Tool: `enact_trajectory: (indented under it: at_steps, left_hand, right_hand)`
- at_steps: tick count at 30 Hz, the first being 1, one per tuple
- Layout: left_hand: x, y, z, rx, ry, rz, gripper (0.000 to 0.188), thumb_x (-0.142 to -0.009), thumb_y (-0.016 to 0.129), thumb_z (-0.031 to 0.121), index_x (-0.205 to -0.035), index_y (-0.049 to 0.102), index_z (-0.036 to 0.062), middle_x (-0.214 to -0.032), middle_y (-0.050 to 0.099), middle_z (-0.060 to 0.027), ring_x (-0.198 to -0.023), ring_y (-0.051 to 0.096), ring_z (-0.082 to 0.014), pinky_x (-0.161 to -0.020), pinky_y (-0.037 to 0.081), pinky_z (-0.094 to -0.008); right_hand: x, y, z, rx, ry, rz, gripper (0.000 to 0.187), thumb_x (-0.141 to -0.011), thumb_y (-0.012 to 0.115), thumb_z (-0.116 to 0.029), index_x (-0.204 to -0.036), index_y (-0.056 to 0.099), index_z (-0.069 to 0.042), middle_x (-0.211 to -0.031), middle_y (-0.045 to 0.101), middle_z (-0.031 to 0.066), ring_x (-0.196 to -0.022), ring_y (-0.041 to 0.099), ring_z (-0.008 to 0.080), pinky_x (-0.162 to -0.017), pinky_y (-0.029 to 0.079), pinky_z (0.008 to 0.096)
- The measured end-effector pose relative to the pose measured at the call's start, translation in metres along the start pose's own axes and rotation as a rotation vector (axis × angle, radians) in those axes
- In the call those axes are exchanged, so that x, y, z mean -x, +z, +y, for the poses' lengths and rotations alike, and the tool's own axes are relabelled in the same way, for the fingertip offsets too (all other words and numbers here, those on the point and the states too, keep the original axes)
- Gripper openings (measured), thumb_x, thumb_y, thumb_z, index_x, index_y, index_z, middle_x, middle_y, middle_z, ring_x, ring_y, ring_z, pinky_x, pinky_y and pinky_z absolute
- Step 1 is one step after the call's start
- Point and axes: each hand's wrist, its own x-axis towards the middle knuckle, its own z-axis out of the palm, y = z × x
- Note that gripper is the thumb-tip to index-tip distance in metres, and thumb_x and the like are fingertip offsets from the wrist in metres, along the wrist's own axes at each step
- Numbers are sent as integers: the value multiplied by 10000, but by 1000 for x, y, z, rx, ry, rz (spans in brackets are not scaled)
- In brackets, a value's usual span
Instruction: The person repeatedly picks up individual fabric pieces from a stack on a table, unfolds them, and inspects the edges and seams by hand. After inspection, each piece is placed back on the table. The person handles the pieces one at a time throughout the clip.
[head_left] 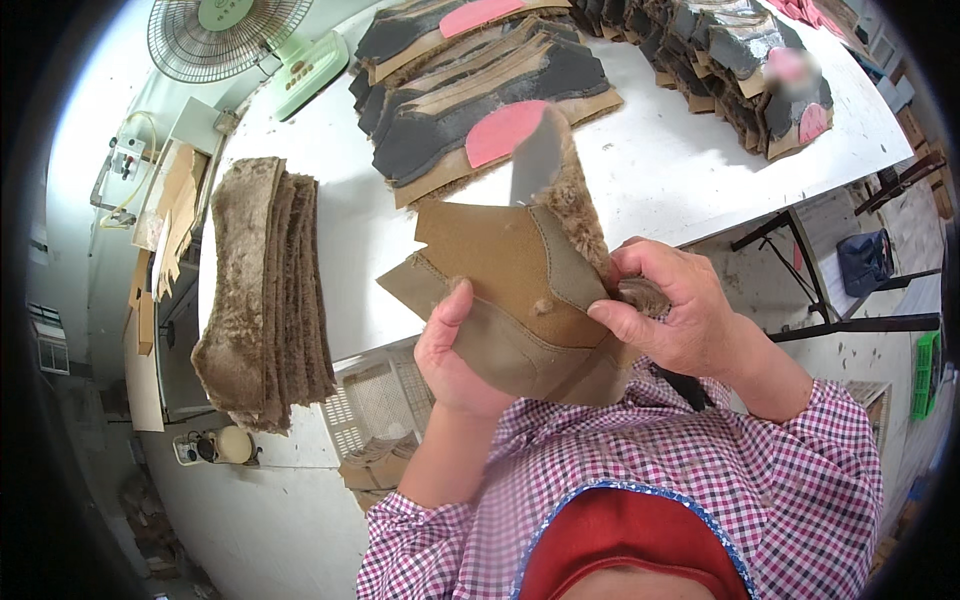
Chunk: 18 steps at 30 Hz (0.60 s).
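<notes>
A tan and olive shoe upper [490, 245] with stitched seams and a notched left edge is held up in front of me. My left hand [465, 365] is closed on its lower left part, thumb on the face and fingers behind. At its right edge my right hand [680, 305] pinches the upper together with a brown fleece lining piece [575, 195], whose far end stands up with a grey backing. A pile of brown fleece linings [255, 290] lies on the table to the left. Beyond my hands rest stacked uppers with dark grey backs and pink patches [505, 132].
More stacked uppers [705, 60] lie at the far right of the white table [650, 150]. A green fan [300, 75] stands at the far left. Below the near edge are a plastic basket [375, 405] and, to the right, a dark blue bag [865, 262] by metal legs.
</notes>
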Motion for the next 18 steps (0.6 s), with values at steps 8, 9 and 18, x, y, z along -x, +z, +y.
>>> enact_trajectory:
  at_steps: [8, 9, 18]
  left_hand:
    - [4, 4, 2, -614, 138, 59, 460, -937, 422, 203, -1337, 428, -25, -1316, 526, -186, -1184, 537, -322, -1018, 423, -457]
    - [4, -1, 3, -674, 139, 83, 461, -936, 420, 205, -1335, 426, -28, -1314, 525, -186, -1181, 537, -320, -1017, 424, -451]
    - [5, 0, -5, -744, 124, 143, 448, -941, 411, 206, -1319, 437, -33, -1296, 532, -175, -1195, 521, -295, -1017, 421, -427]
  right_hand:
    - [11, 5, 1, 57, -5, -30, 154, -845, 661, -54, -914, 529, -15, -753, 594, 130, -659, 621, 274, -568, 486, 368]
    - [14, 7, 1, 61, -3, -19, 147, -847, 656, -47, -914, 530, -13, -749, 588, 131, -654, 617, 277, -564, 482, 368]
    - [3, 15, 3, 177, -113, 152, 144, -834, 665, -15, -919, 550, 8, -747, 566, 119, -608, 567, 254, -531, 454, 332]
